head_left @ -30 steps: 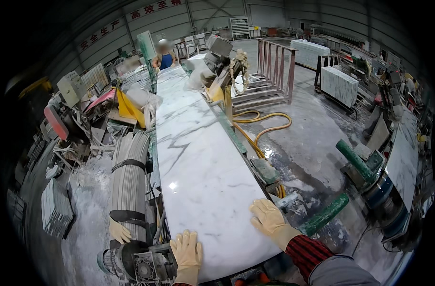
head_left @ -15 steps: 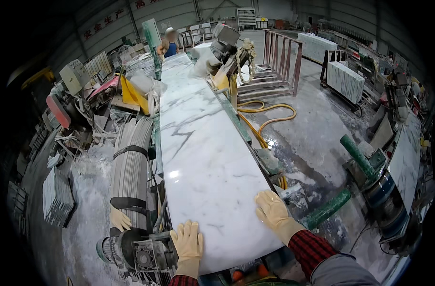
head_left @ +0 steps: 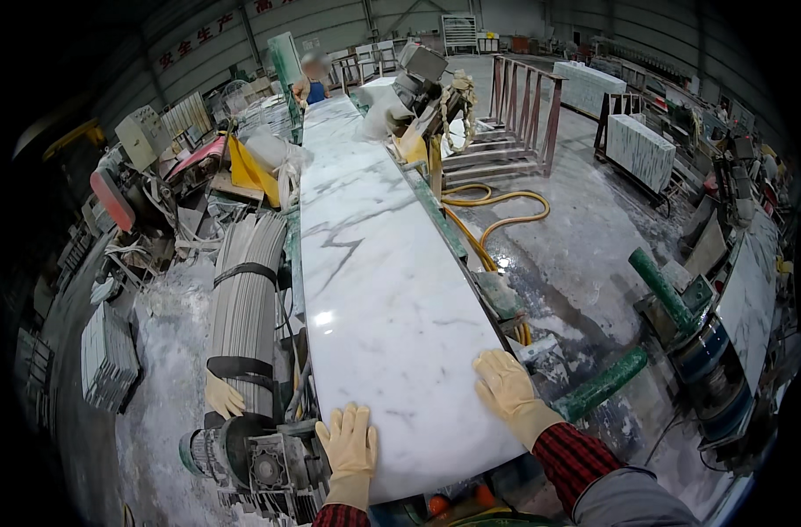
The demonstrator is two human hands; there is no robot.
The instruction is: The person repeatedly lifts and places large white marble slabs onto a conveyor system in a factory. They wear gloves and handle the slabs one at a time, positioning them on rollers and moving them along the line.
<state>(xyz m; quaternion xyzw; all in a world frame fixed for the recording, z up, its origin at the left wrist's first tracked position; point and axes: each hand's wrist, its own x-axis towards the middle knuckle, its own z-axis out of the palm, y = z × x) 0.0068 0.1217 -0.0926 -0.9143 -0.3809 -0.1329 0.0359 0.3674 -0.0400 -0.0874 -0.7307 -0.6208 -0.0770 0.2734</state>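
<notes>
A long white marble slab point(head_left: 387, 342) with grey veins runs away from me on a green-framed machine. My left hand point(head_left: 349, 441), in a cream rubber glove, lies flat on the slab's near left edge with its fingers stretched forward. On the near right edge rests my right hand point(head_left: 508, 391) in a matching glove, palm down, fingers extended. Neither hand grips anything. Beside the slab on the left, a spare cream glove point(head_left: 223, 395) hangs against a strapped bundle of thin grey strips point(head_left: 245, 307).
A motor point(head_left: 264, 465) sits low left of the slab. Green rollers point(head_left: 602, 384) stick out at right. A yellow hose point(head_left: 497, 220) loops on the floor before a metal rack point(head_left: 519, 123). A person point(head_left: 313, 83) stands at the slab's far end, near a machine head point(head_left: 418, 83).
The whole view has shifted slightly. Both hands stay flat at about the same places on the slab, and I see no clear movement of the slab itself.
</notes>
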